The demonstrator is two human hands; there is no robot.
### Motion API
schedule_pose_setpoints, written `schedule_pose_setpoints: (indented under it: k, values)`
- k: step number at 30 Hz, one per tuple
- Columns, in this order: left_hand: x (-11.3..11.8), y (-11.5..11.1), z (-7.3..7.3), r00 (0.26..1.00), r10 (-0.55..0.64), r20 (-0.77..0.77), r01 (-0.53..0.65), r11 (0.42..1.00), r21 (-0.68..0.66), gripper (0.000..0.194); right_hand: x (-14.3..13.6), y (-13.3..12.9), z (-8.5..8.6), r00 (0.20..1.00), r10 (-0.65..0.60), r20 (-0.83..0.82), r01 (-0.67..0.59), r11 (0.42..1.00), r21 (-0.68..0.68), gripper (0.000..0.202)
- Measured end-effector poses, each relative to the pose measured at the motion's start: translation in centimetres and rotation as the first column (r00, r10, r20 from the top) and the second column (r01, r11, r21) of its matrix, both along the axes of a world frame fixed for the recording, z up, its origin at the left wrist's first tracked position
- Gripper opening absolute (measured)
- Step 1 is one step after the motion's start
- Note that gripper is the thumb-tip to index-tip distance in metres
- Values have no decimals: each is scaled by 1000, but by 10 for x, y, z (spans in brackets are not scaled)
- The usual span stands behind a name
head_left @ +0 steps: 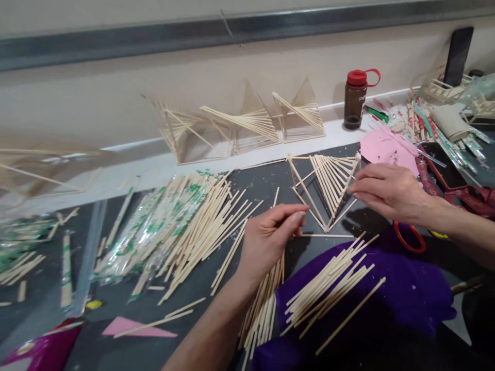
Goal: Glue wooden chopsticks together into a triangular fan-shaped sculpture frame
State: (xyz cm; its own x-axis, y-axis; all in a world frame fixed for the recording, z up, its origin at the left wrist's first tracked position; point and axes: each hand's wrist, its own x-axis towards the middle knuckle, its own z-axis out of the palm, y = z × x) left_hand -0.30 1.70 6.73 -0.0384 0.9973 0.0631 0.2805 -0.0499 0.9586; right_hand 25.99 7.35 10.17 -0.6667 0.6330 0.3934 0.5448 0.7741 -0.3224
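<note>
A tetrahedron-like frame of thin wooden sticks [328, 180], with a fan of sticks across it, stands on the dark table in front of me. At its right corner is my right hand [390, 193], its fingers pinched together; whatever they hold is hidden. My left hand [268, 239] is at the frame's lower left, thumb and forefinger pressed together, and I cannot make out anything between them. A single stick [328, 236] runs right from beside the left fingers; whether they touch it is unclear. Loose sticks [328, 288] lie on purple cloth [402, 288] below.
Similar stick frames [247, 123] stand along the wall. Left lie wrapped chopsticks [154, 221], bare sticks [209, 226] and a clear ruler [88, 252]. To the right are a red-lidded bottle [353, 103], pink paper [386, 147], a phone [444, 165] and red-handled scissors [410, 245].
</note>
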Motion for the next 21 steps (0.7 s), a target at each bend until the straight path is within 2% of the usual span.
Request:
schedule_pose_setpoints:
  k: [2, 4, 7, 10, 12, 15, 17, 19, 21]
  values:
    - [1, -5, 0, 998, -53, -30, 54, 999, 10, 20, -16, 9, 2, 994, -5, 107, -15, 983, 185, 21]
    - [1, -9, 0, 995, -73, -67, 74, 997, 17, 24, -33, 18, 2, 977, 7, 212, -65, 961, 268, 20]
    - [-1, -15, -2, 995, -54, -88, 55, 998, 15, 24, -57, 31, -2, 940, -9, 340, -89, 959, 270, 22]
    - [-5, -20, -5, 995, -35, -89, 36, 999, 9, 22, -75, 39, -6, 905, -7, 425, -107, 964, 245, 13]
    - [-6, -23, -8, 996, -28, -79, 28, 1000, 4, 22, -80, 39, -6, 886, 26, 463, -138, 968, 209, 19]
    - [-8, -28, -12, 999, -24, -47, 24, 1000, 0, 21, -70, 27, 3, 897, 162, 412, -215, 973, 86, 22]
    - [-9, -30, -15, 999, -26, -33, 26, 1000, -2, 21, -56, 10, 12, 907, 316, 277, -308, 948, -74, 21]
    - [-9, -32, -17, 999, -40, -29, 40, 999, -11, 22, -39, -10, 19, 884, 455, 113, -411, 868, -279, 21]
    - [-8, -33, -20, 997, -64, -38, 63, 998, -23, 24, -24, -32, 21, 845, 535, -17, -482, 747, -458, 22]
